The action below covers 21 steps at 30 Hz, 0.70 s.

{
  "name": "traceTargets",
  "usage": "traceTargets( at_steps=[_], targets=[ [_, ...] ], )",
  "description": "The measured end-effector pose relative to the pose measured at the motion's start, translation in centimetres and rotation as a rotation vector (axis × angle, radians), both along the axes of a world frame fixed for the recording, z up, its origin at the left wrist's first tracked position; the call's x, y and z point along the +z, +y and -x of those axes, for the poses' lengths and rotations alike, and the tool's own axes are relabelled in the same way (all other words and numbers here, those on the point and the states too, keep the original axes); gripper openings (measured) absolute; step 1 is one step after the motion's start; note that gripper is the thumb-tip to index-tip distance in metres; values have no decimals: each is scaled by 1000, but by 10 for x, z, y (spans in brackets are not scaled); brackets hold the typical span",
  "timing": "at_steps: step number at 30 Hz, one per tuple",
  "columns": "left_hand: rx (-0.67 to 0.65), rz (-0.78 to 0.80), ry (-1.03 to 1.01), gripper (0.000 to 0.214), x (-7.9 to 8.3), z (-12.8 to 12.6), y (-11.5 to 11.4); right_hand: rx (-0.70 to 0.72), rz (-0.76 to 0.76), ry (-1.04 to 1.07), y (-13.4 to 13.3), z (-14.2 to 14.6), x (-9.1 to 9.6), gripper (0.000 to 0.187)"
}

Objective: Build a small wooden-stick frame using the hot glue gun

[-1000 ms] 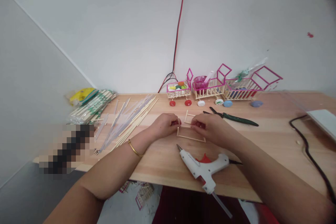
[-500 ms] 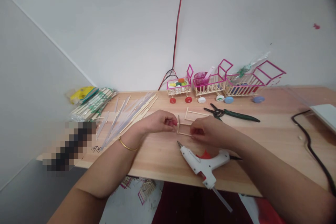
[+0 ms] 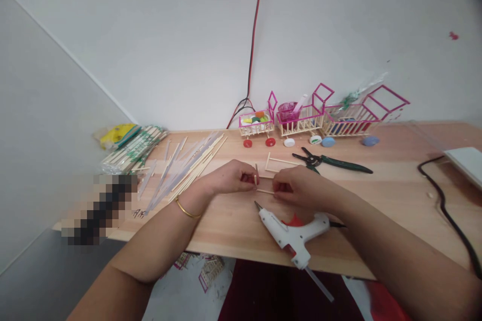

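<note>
A small rectangular frame of thin wooden sticks [image 3: 263, 184] is held just above the wooden table [image 3: 384, 195] between both hands. My left hand [image 3: 229, 177] pinches its left end, fingers closed. My right hand [image 3: 301, 188] pinches its right side, fingers closed too. A second open stick frame [image 3: 276, 161] lies flat just behind them. A white hot glue gun [image 3: 295, 236] lies on the table right in front of my hands, nozzle pointing to the left.
Loose sticks [image 3: 188, 165] and wrapped stick bundles [image 3: 131, 150] lie at the left. Green-handled pliers [image 3: 333, 162] lie behind my right hand. Three pink-trimmed stick carts [image 3: 312, 120] stand by the wall. A black cable [image 3: 444, 205] runs on the right.
The stick frame, flat on the table a second ago, has been tipped up between both hands. My right hand has slid to its near right side. The view shifted slightly.
</note>
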<state>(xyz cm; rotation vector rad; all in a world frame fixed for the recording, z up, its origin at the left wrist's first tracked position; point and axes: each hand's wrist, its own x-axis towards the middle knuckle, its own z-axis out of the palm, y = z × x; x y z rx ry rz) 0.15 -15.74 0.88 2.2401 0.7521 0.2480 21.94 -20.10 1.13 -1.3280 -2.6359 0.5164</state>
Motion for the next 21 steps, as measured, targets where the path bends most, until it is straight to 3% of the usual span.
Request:
traceTargets(
  at_steps=[21],
  targets=[
    [-38, -99, 11, 12, -2, -2, 0, -8, -15, 17, 2, -1, -4, 13]
  ],
)
